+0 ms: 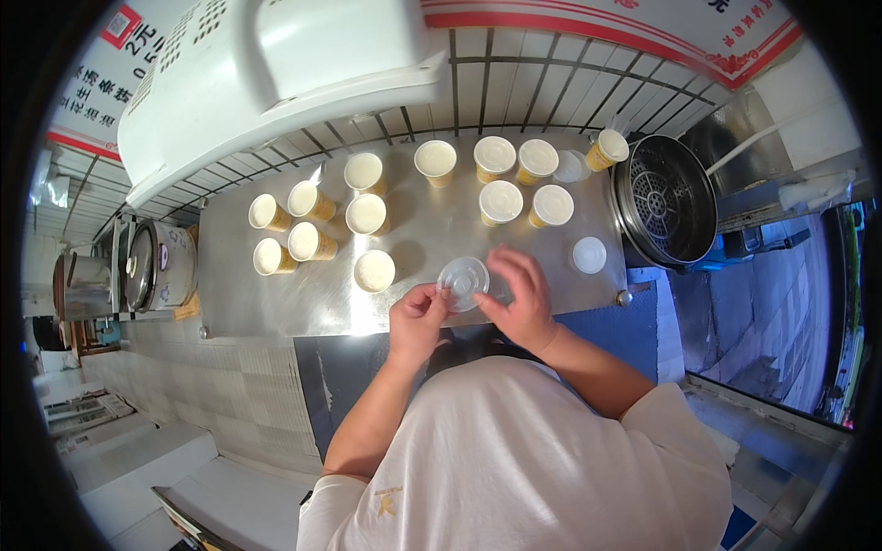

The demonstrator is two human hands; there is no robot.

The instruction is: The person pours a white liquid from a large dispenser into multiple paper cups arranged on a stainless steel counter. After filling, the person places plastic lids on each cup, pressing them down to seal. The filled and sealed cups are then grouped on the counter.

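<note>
Clear plastic, thin, round and ringed, forms the lid (462, 281) that your left hand (418, 321) pinches at its left edge, over the near part of the smooth steel table (230, 298). Your right hand (519, 298) has its fingers loosely spread at the lid's right side; whether the thumb touches, I cannot tell. Beyond stand tapered yellow cups (367, 214) with pale contents; rightward sits a dark, round perforated pan (663, 202).

Open at near left of the steel table (239, 308), and centrally up to one lone cup (435, 163). Blocked left by seven filled cups (310, 241), right by lidded cups (501, 202), a dark pot (663, 202) and an apparent white lid (589, 255).
</note>
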